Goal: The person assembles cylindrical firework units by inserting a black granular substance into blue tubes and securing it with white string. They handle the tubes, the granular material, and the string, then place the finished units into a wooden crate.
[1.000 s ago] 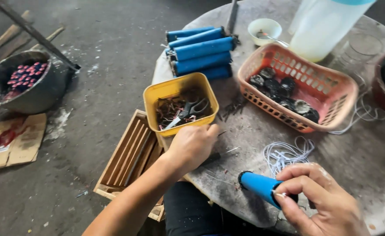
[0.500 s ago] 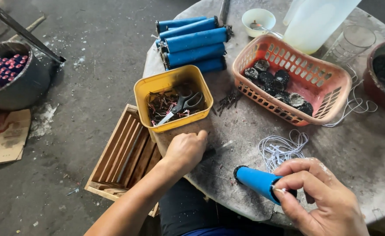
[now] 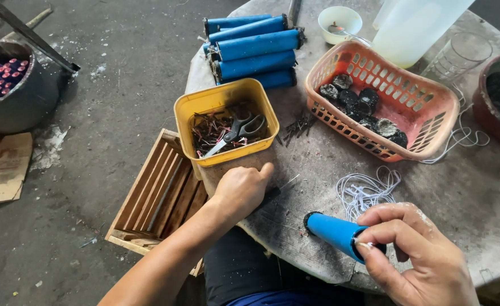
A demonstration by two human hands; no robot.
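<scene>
Tube (image 3: pixel 334 230), bright blue with a black end cap, lies tilted in the gripping right hand (image 3: pixel 414 255); left hand (image 3: pixel 243 188) rests curled on the tabletop (image 3: pixel 460 198).

A rough grey concrete floor (image 3: pixel 119 85), dusty and flecked with white scraps, fills the left half of the frame under flat daylight. In the upper left a dark round metal basin (image 3: pixel 20 99) stands on it, with a slanting dark metal bar (image 3: pixel 28 35) crossing above and a torn piece of brown cardboard (image 3: pixel 3 170) lying just below. A round, worn grey stone-like tabletop (image 3: pixel 460 192) takes up the right half, and a slatted wooden crate (image 3: pixel 156 195) sits on the floor against its lower left edge.
</scene>
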